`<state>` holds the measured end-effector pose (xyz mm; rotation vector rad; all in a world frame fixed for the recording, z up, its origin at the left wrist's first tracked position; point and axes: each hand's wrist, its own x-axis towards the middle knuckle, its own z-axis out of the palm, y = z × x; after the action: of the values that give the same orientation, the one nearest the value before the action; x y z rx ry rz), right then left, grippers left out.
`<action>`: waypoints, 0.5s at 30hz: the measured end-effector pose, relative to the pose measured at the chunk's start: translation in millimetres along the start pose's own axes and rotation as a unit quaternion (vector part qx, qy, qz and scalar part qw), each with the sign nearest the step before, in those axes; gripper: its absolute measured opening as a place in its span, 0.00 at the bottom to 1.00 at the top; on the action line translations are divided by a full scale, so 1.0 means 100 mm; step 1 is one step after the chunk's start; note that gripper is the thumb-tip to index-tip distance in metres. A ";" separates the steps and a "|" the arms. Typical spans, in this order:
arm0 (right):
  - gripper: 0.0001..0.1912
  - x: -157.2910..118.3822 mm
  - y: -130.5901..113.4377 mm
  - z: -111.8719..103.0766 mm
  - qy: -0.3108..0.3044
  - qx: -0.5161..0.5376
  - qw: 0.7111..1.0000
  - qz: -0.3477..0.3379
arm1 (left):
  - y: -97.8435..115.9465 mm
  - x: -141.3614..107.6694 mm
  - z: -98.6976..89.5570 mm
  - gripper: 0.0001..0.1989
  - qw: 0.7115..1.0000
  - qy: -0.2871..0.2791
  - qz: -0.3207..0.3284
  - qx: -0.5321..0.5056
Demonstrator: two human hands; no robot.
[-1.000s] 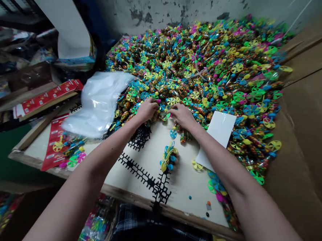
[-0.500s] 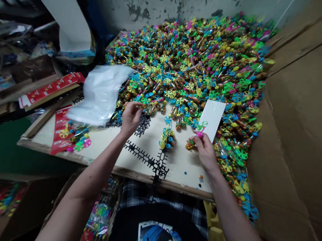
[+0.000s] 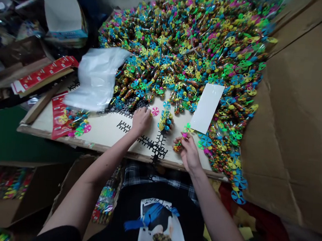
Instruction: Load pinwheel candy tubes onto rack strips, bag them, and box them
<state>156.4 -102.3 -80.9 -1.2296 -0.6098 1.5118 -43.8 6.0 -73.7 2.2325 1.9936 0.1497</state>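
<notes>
My right hand [image 3: 189, 149] is closed around a small clear bottle of coloured candies [image 3: 177, 146], which has a pink cap and a green fan wheel [image 3: 188, 128]. Above the table, my left hand [image 3: 141, 121] has its fingers pinched together. A pink fan wheel [image 3: 155, 111] sticks out beside its fingertips; the rest of that toy is mostly hidden. Between my hands stands a small cluster of candy toys with yellow and blue fan wheels [image 3: 164, 119]. It sits at the end of a black toothed plastic strip [image 3: 155, 147].
A big heap of fan-topped candy bottles [image 3: 182, 45] covers the table's back and right. A white card [image 3: 207, 108] lies at the heap's edge. White plastic bags [image 3: 95, 80], a red printed sheet [image 3: 59, 118] and more black strips [image 3: 126, 105] lie left. Cardboard [image 3: 295, 107] borders the right.
My left hand has come back from the heap's edge toward the middle, with a pink fan wheel now beside its fingers. My right hand, still holding its candy bottle, has moved nearer the cluster.
</notes>
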 end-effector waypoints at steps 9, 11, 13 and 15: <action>0.14 0.08 0.26 -0.03 -0.002 -0.197 0.967 -0.161 | -0.17 -0.12 -0.08 0.05 0.927 -0.025 -0.118 -0.355; 0.12 0.11 0.26 -0.01 -0.007 -0.245 0.947 -0.209 | -0.09 -0.28 -0.11 0.09 0.851 -0.026 -0.113 -0.512; 0.11 0.13 0.24 0.03 -0.023 -0.279 0.931 -0.234 | 0.05 -0.44 -0.09 0.12 0.772 -0.049 -0.114 -0.624; 0.10 0.14 0.23 0.07 -0.035 -0.299 0.922 -0.245 | 0.22 -0.58 -0.05 0.14 0.711 -0.078 -0.141 -0.684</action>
<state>142.0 -95.0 -103.2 -1.3348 -1.3882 0.9677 -29.9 -53.9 -63.7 0.8949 1.2351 0.9689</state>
